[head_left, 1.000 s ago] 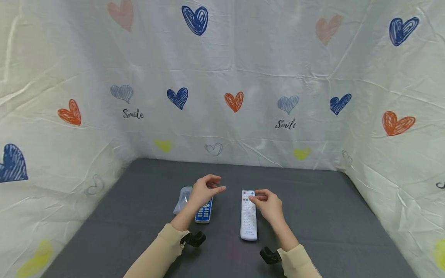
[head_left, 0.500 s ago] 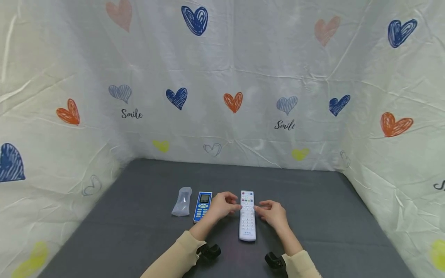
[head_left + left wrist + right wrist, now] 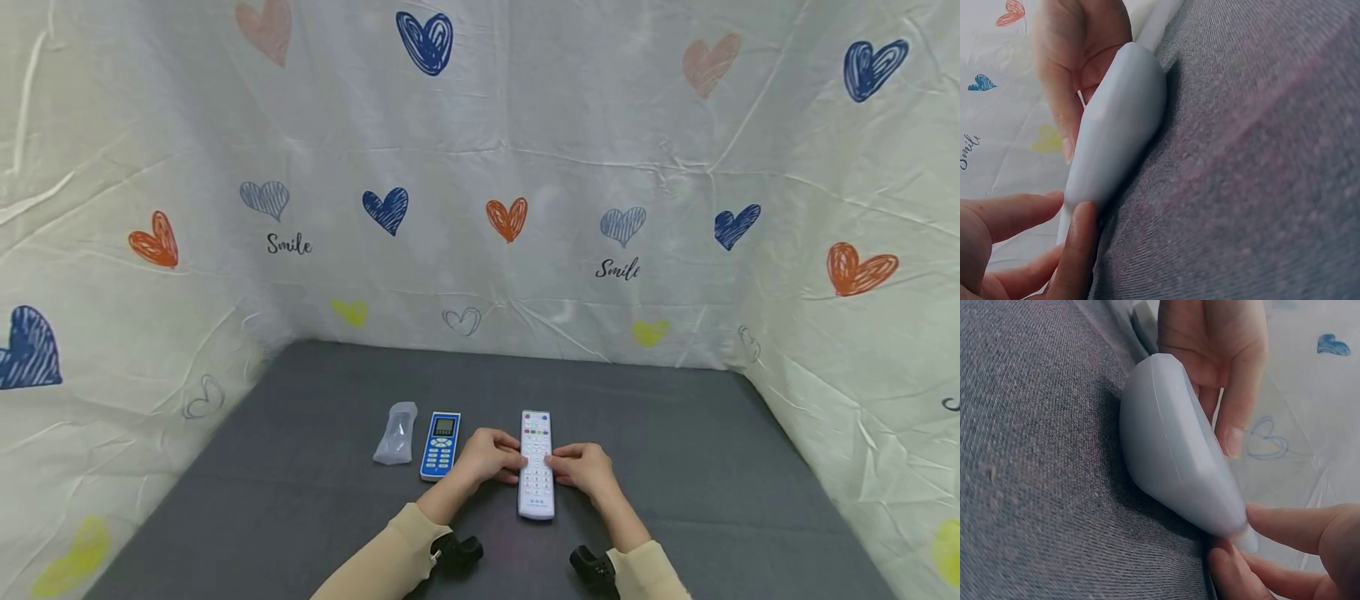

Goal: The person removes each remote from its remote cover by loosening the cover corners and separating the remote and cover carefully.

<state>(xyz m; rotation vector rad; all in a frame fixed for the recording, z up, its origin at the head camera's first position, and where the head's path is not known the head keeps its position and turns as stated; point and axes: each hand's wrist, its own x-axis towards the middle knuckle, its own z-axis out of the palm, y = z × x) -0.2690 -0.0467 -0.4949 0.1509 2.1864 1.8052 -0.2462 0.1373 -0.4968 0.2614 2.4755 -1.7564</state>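
Observation:
A long white remote control [image 3: 536, 492] lies lengthwise on the grey cloth, buttons facing up. My left hand [image 3: 487, 457] pinches its left edge between thumb and fingers, around the middle of its length. On the opposite edge, my right hand [image 3: 587, 468] has the same kind of pinch. Both wrist views show the remote's rounded near end close up, with thumb on top and fingertips [image 3: 1082, 228] low at the side, by the cloth. Left of my left hand lies a blue remote control [image 3: 440, 446] with a small screen. Beside that is a translucent sleeve-like cover [image 3: 396, 435].
Grey cloth [image 3: 660, 433] covers the table. White fabric walls [image 3: 555, 108] printed with hearts enclose it at the back and on both sides. A black wrist camera [image 3: 456, 550] sits at my left cuff, another [image 3: 591, 567] at my right.
My left hand has come right and nearer, from over the blue remote to the white remote's left edge. My right hand has shifted slightly nearer along its right edge. The remotes stay put.

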